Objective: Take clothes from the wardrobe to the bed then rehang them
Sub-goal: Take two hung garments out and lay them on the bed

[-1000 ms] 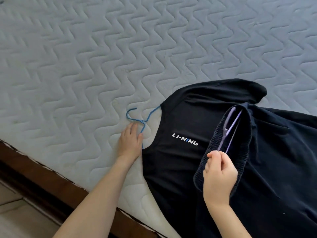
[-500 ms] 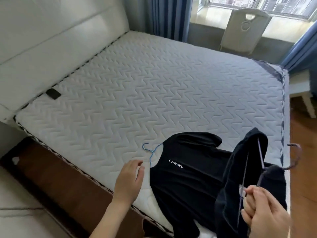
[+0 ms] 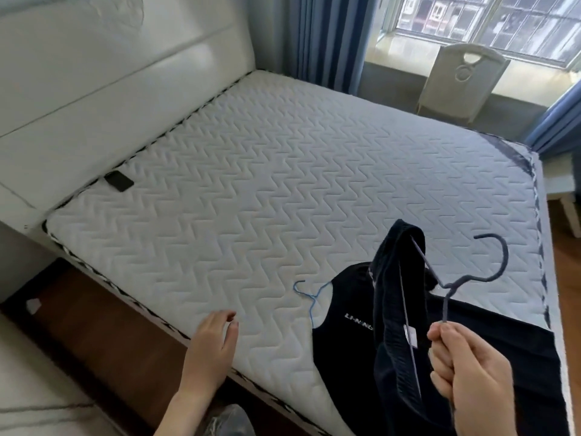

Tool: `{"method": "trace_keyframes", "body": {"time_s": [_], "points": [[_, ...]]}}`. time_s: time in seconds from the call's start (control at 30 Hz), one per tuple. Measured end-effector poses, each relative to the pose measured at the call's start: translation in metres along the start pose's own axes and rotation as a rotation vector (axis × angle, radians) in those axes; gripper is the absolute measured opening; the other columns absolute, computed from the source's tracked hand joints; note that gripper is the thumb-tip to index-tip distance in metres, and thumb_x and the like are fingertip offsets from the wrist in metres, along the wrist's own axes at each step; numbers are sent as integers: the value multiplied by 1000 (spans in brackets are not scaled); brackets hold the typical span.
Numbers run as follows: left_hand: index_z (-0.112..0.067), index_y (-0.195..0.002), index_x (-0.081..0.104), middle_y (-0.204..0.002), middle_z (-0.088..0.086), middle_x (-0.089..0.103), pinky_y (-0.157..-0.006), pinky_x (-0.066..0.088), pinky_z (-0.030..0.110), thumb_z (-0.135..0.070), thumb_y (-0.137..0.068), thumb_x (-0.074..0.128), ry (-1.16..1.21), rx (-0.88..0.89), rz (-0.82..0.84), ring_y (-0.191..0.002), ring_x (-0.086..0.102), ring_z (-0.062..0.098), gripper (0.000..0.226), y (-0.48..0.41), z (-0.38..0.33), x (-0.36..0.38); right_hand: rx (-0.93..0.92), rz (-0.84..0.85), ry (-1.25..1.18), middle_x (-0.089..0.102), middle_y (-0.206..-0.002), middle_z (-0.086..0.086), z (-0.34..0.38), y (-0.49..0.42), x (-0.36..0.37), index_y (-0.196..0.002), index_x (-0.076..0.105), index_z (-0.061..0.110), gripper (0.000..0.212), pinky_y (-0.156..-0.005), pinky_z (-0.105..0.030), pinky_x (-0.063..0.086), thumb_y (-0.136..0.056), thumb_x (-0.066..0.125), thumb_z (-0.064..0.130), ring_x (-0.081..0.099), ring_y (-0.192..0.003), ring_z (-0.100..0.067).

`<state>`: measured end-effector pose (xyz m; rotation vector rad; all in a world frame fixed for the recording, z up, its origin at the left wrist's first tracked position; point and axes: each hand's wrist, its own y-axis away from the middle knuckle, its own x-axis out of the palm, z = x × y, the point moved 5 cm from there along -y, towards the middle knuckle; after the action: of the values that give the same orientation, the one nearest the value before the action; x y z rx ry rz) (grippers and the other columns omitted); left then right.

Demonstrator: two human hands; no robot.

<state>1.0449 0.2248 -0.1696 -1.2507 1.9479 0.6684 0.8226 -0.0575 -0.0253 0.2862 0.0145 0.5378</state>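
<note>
Right hand [image 3: 468, 369] fisted around a grey hanger [image 3: 452, 287], left hand [image 3: 217, 338] loose and holding nothing — both at the near edge of the bed [image 3: 283, 184].

I log the right hand's fingers curled tight on the hanger's lower wire, hook pointing up and away from the bed edge; a dark garment [image 3: 399, 309] with a ribbed waistband hangs draped over the hanger, raised above the mattress. Left hand hovers just above the bed's near edge, fingers slightly curled and apart, touching neither cloth nor wire as far as I can see. Between the two hands a black T-shirt [image 3: 345, 341] with white lettering lies flat on the bed — a blue hanger [image 3: 311, 294] pokes from its neck, hook resting on the quilting. Small black object [image 3: 118, 181] sits at the bed's headboard end.
</note>
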Motion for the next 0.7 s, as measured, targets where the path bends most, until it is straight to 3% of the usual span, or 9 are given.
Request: {"method": "trace_keyframes", "body": {"time_s": [0.2, 0.4, 0.57, 0.7], "points": [[-8, -113, 66, -106, 6, 67, -84, 47, 33, -32, -94, 41, -65, 57, 124, -102, 62, 24, 39, -150, 96, -36, -14, -142, 49, 33, -49, 1, -26, -42, 146, -76, 58, -6, 30, -36, -19, 19, -99, 44, 6, 27, -40, -7], [-3, -116, 65, -112, 13, 67, -88, 47, 38, -19, -98, 49, -111, 60, 128, -108, 60, 31, 29, -276, 174, -47, -29, -165, 25, 28, -53, -3, -62, -114, 306, -72, 51, -8, 28, -40, -28, 14, -97, 43, 3, 23, -44, -11], [-1, -126, 60, -125, 17, 63, -100, 43, 43, -22, -97, 41, -104, -4, 67, -117, 55, 34, 41, -357, 259, -19, 1, -116, 22, 30, -51, 1, -150, -194, 439, -70, 53, 4, 27, -41, -25, 19, -94, 42, 2, 24, -45, -11], [2, -130, 57, -130, 21, 59, -104, 40, 46, -24, -93, 37, -171, -50, -32, -120, 52, 38, 50, -402, 350, 17, 16, -71, 162, 41, -52, 8, -255, -245, 541, -61, 56, 25, 32, -53, -35, 31, -90, 44, 18, 37, -54, -19]]}}
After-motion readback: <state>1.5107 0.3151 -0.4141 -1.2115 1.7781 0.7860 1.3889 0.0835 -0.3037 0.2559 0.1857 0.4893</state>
